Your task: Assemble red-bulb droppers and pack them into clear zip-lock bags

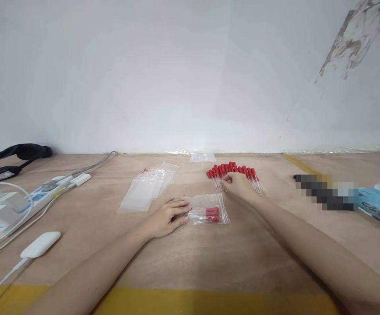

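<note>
Fingers (180, 209) of my left hand (167, 217) press flat, spread, on the small bag (209, 209); just behind it, my right hand (237, 183) pinches a dropper from the pile of droppers (234, 171). Slack pressure could let the bag slide across the counter (209, 258).

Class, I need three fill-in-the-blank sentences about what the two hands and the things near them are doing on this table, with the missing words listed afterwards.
1. The left hand lies flat on a clear bag that holds droppers with ____ bulbs.
2. The right hand reaches into the pile of loose droppers, which lies ____ from the person than the bag.
3. A stack of empty bags lies to the ____ of the pile.

Missing words: red; farther; left
</note>
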`<act>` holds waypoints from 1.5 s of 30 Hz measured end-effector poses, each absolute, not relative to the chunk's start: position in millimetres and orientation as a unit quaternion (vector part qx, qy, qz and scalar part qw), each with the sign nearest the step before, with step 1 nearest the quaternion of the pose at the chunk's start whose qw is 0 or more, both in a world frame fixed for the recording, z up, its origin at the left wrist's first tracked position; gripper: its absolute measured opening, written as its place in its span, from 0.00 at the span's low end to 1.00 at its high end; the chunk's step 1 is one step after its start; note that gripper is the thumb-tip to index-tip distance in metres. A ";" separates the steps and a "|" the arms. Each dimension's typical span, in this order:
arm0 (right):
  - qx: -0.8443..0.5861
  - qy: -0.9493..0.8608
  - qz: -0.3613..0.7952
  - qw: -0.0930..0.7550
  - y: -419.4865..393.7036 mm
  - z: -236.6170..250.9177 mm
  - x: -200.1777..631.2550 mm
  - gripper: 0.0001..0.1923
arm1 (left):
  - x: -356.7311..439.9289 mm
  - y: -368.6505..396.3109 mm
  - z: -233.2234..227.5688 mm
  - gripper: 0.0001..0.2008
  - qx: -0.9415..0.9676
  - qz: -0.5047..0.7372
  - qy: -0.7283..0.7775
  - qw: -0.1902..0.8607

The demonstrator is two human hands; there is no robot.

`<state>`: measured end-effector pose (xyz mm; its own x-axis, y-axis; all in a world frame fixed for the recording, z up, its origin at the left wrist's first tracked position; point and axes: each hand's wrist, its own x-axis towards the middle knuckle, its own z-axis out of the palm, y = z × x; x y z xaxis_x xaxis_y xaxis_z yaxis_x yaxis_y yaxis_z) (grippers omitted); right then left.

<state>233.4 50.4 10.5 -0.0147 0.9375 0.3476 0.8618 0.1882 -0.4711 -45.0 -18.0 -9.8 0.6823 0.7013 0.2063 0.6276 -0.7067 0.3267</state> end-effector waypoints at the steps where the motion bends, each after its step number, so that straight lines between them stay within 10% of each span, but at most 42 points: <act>1: -0.660 -0.695 0.047 0.282 57.8 13.8 226.3 0.09 | -45.1 -17.8 -10.3 0.20 0.910 0.159 0.365 0.116; 11: -0.766 -0.596 0.050 0.235 101.4 10.1 196.9 0.13 | -44.5 -20.0 -7.6 0.20 0.914 0.164 0.355 0.110; 24: -0.637 -0.638 0.158 0.402 61.3 17.3 244.3 0.16 | -44.6 -20.6 -6.5 0.20 0.916 0.164 0.351 0.105; 30: -0.492 -0.534 0.376 0.576 11.3 -10.0 255.6 0.42 | -45.2 -19.8 -5.2 0.20 0.920 0.153 0.345 0.104; 45: -0.480 -0.575 0.443 0.492 -9.0 -29.4 235.0 0.21 | -44.7 -22.8 -7.1 0.28 0.911 0.165 0.358 0.118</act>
